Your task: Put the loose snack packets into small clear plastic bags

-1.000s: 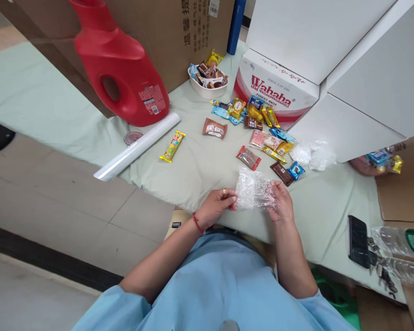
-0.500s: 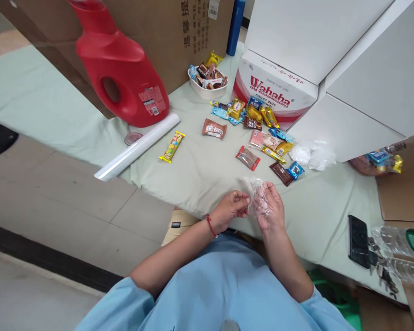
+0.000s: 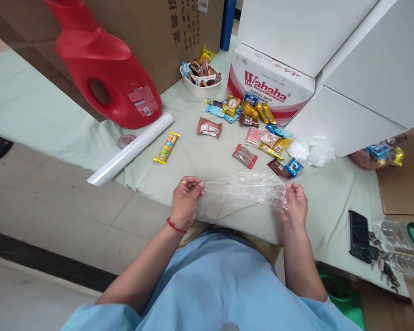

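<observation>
Spread wider than before, left hand (image 3: 185, 201) and right hand (image 3: 296, 206) pinch closed on plastic film (image 3: 243, 187) between them, likely light, limp, clingy, best held at its edges.

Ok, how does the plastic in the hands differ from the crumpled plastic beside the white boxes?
The held plastic is drawn out long; the crumpled plastic is bunched. The held plastic spans from left hand to right hand; the crumpled plastic lies on the table. Both look wrinkled.

Table (image 3: 193, 161) (green cloth (image 3: 138, 179)) | red jug (image 3: 119, 64) | white roll (image 3: 131, 150) | snack packets (image 3: 244, 156) | white tub (image 3: 202, 89) | phone (image 3: 359, 235)
</observation>
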Demonstrator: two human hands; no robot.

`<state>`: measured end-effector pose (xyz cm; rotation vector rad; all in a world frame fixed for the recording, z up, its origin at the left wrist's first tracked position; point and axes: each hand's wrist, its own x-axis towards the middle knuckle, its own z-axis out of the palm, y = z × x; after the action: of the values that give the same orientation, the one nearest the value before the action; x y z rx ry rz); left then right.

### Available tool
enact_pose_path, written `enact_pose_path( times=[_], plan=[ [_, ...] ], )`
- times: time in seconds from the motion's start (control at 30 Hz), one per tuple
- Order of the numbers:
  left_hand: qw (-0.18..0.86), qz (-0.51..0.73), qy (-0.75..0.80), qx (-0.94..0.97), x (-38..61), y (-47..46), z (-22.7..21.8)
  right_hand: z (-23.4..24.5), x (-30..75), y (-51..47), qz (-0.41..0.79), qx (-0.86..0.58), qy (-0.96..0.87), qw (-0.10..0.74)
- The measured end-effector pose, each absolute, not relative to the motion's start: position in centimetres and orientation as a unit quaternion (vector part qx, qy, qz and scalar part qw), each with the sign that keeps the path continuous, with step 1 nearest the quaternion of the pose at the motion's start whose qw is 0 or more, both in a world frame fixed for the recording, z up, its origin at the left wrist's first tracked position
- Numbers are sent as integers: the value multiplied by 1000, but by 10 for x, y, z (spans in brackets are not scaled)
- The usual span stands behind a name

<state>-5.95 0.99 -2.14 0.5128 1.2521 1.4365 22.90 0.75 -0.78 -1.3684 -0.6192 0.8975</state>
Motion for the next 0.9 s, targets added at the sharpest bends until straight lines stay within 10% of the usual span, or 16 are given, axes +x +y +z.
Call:
enact_pose_path(
  times=[0.5,0.9],
  plan=[
    [416,489,515,568,-76,45,1,17,231,-9,597,-475,-361,536],
    [770,222,196,564,-12,58,8,50,246,-4,569,-464,-341,587]
  ],
)
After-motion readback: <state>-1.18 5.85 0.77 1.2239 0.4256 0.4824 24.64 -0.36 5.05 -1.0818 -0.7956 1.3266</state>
